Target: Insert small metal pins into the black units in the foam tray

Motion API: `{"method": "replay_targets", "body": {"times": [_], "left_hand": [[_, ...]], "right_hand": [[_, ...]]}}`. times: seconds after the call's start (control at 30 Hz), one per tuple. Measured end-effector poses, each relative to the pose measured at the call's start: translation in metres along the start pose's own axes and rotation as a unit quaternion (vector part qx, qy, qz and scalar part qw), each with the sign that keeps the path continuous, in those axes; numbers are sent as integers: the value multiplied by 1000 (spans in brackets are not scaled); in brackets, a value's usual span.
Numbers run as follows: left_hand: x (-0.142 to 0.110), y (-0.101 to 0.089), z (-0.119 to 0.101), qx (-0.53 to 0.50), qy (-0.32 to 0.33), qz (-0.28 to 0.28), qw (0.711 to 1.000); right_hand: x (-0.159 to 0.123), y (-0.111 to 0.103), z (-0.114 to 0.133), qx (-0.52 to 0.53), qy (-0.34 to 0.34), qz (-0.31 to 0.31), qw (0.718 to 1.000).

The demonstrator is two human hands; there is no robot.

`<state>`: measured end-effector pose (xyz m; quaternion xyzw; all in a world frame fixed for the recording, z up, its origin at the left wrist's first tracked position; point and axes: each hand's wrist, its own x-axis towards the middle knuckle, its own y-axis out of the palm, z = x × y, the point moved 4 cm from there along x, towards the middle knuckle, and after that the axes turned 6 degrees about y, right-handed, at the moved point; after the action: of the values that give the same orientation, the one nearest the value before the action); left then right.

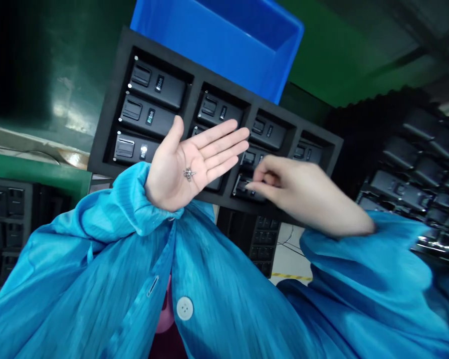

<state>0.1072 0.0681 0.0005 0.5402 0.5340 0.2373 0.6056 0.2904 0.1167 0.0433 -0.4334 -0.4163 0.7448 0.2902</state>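
Observation:
My left hand [205, 152] is held palm up with its fingers stretched out flat. Several small metal screws [188, 173] lie loose on the palm. Beneath both hands is a black tray [114, 94] with compartments holding black boxy devices [172, 89] marked "Riton". My right hand [303, 187], slightly blurred, has thumb and forefinger closed in a pinch over a device [243, 185] in the tray's near right part. Whatever is between those fingertips is too small to make out. Some devices are partly covered by my hands.
A blue plastic bin [213, 50] adjoins the tray's far side. More black devices [400, 189] are piled at the right. Another black tray of devices [3, 219] is at the lower left. The green surface [78, 60] extends left of the tray.

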Motion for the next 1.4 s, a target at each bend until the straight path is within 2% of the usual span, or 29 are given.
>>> {"method": "replay_targets", "body": {"times": [0.13, 0.23, 0.37, 0.47, 0.6, 0.8, 1.07, 1.23, 1.33, 1.4], "left_hand": [[13, 6, 6, 15, -7, 28, 999], [21, 10, 7, 31, -5, 45, 998], [23, 11, 5, 60, 14, 43, 997], [21, 9, 4, 71, 12, 27, 997], [20, 9, 4, 71, 13, 18, 997], [20, 8, 8, 54, 2, 16, 998], [20, 5, 12, 18, -31, -31, 999], [21, 6, 16, -9, -52, -27, 998], [20, 0, 21, 34, -61, -28, 997], [20, -3, 23, 59, -51, -9, 997]], "right_hand": [[-10, -33, 12, 60, -54, -166, 983], [-7, -37, 31, 76, -115, -227, 964], [12, -23, 50, 62, -199, -219, 953], [22, -10, 55, 58, -245, -195, 948], [24, 0, 57, 89, -291, -201, 931], [24, 10, 57, 86, -283, -209, 932], [30, 12, 56, 63, -255, -214, 941], [31, 6, 49, 99, -218, -211, 948], [31, 2, 44, 144, -200, -223, 943], [33, 0, 40, 195, -182, -228, 936]]}}
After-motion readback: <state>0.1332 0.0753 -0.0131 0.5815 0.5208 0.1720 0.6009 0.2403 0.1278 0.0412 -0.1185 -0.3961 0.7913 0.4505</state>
